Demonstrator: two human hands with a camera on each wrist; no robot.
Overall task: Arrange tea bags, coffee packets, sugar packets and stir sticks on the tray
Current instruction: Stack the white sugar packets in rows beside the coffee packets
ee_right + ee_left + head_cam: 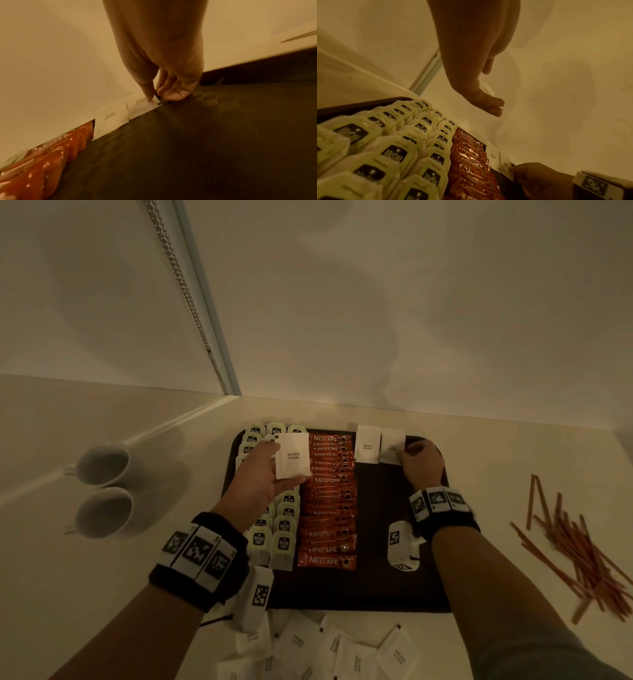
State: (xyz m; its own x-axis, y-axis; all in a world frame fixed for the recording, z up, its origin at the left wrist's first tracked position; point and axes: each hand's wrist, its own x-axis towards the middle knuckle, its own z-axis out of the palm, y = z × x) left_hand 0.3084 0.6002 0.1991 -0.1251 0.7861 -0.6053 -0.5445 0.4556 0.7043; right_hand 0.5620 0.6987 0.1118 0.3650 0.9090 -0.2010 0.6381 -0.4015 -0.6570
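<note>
A dark tray (376, 587) holds rows of green tea bags (284, 537) on its left and a column of red Nescafe coffee packets (329, 508) beside them. Two white sugar packets stand against the tray's far rim: one (367, 447) next to the coffee, the other (392, 447) pinched at its right edge by my right hand (419, 462). In the right wrist view my thumb and fingers (169, 92) hold that packet (142, 106) upright. My left hand (265, 474) hovers over the tea bags, palm up, holding a white sugar packet (293, 455).
Several loose sugar packets (342, 648) lie on the counter in front of the tray. A pile of brown stir sticks (582, 556) lies to the right. Two white cups (102, 491) stand at the left. A wall rises just behind the tray.
</note>
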